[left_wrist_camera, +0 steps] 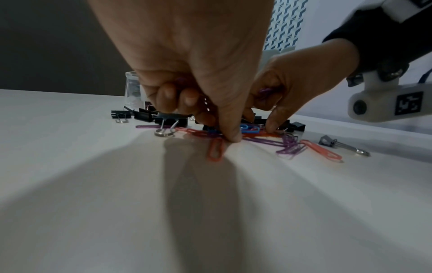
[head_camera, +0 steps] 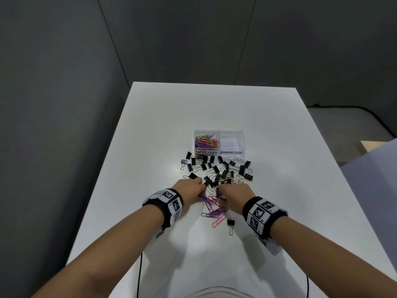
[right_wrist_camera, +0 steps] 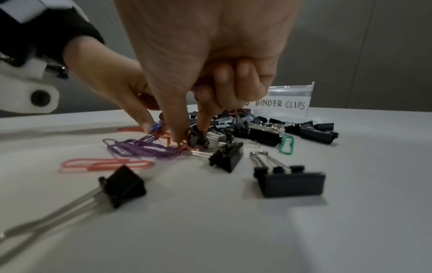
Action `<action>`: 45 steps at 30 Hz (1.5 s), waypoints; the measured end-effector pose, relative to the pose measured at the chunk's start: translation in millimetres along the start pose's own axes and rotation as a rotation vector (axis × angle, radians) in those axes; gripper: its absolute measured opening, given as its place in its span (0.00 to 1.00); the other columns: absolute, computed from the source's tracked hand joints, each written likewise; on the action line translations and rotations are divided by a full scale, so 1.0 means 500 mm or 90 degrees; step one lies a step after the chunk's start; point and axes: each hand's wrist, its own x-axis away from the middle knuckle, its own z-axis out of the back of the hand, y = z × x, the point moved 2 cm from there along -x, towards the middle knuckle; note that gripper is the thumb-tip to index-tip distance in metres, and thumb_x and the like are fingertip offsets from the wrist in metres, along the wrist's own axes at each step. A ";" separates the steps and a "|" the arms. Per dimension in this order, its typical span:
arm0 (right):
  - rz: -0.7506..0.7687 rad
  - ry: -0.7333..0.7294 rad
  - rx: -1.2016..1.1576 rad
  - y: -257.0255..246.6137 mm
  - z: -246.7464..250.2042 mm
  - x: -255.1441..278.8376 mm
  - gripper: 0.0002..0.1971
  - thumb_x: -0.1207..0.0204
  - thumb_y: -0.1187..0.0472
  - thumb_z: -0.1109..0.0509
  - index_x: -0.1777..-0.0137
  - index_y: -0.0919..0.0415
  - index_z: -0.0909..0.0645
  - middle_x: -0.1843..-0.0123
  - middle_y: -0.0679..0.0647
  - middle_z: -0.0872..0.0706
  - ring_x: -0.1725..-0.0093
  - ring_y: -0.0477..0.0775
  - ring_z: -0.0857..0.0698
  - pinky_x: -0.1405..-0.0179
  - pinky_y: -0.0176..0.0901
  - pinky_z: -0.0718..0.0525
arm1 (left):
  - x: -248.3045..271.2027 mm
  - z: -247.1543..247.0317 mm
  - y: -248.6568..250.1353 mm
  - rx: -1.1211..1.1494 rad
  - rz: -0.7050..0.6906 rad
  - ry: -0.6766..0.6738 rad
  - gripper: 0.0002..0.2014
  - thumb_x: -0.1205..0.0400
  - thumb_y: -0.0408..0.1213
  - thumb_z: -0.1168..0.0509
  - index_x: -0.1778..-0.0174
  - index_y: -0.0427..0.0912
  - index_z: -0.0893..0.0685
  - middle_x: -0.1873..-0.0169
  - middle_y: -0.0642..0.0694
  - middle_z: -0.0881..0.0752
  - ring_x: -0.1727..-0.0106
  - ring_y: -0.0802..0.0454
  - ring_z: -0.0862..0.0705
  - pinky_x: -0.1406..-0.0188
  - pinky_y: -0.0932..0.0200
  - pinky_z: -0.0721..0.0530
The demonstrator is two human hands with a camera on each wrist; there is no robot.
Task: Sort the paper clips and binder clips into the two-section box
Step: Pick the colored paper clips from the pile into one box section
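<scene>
A clear two-section box [head_camera: 219,131] stands mid-table. Its left section, labelled PAPER CLIPS, holds several coloured paper clips [head_camera: 205,141]. The BINDER CLIPS section [right_wrist_camera: 290,96] looks empty. Black binder clips [head_camera: 223,168] lie scattered in front of the box. Nearer me lie purple paper clips [head_camera: 214,211] and a pink one [right_wrist_camera: 105,164]. My left hand [left_wrist_camera: 222,129] pinches paper clips on the table, and purple ones show inside its curled fingers. My right hand [right_wrist_camera: 190,134] pinches an orange paper clip [right_wrist_camera: 184,146] beside it and also keeps purple clips in its curled fingers.
One binder clip [head_camera: 230,223] lies alone near my right wrist. A green paper clip [right_wrist_camera: 286,146] sits among the binder clips. The white table [head_camera: 150,136] has bare room on both sides of the pile. Grey walls surround it.
</scene>
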 end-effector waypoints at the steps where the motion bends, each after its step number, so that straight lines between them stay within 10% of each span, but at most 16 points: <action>1: -0.010 0.007 -0.004 0.000 -0.002 -0.003 0.13 0.20 0.54 0.38 0.42 0.61 0.25 0.46 0.55 0.14 0.47 0.59 0.15 0.53 0.48 0.19 | 0.001 0.001 -0.003 -0.007 -0.002 -0.001 0.15 0.17 0.46 0.39 0.39 0.41 0.21 0.39 0.43 0.23 0.42 0.42 0.18 0.49 0.49 0.19; 26: -0.063 0.051 -0.077 0.002 -0.014 0.002 0.11 0.19 0.58 0.42 0.43 0.62 0.23 0.44 0.57 0.21 0.54 0.61 0.15 0.57 0.49 0.15 | 0.013 0.001 -0.007 0.001 0.022 0.033 0.19 0.18 0.35 0.40 0.30 0.36 0.31 0.36 0.39 0.24 0.41 0.40 0.19 0.48 0.49 0.21; 32: -0.090 0.084 -0.209 0.016 0.002 -0.002 0.03 0.19 0.60 0.45 0.54 0.56 0.34 0.64 0.52 0.23 0.65 0.56 0.24 0.66 0.44 0.28 | 0.016 0.001 -0.019 0.109 0.047 0.070 0.16 0.16 0.31 0.44 0.32 0.37 0.27 0.37 0.40 0.25 0.48 0.40 0.16 0.52 0.54 0.21; 37: -0.110 0.072 -0.188 0.035 0.006 0.001 0.11 0.18 0.61 0.46 0.38 0.59 0.32 0.73 0.47 0.31 0.68 0.56 0.26 0.74 0.43 0.33 | 0.013 0.000 -0.028 0.154 0.074 0.080 0.14 0.16 0.29 0.48 0.36 0.38 0.24 0.41 0.40 0.19 0.43 0.41 0.17 0.44 0.53 0.22; 45: -0.106 -0.020 -0.224 0.028 -0.005 0.013 0.05 0.17 0.62 0.50 0.54 0.56 0.34 0.60 0.55 0.23 0.61 0.55 0.25 0.62 0.45 0.30 | 0.039 0.008 -0.034 0.128 0.153 0.125 0.13 0.14 0.42 0.51 0.40 0.41 0.26 0.55 0.43 0.14 0.57 0.43 0.19 0.56 0.56 0.26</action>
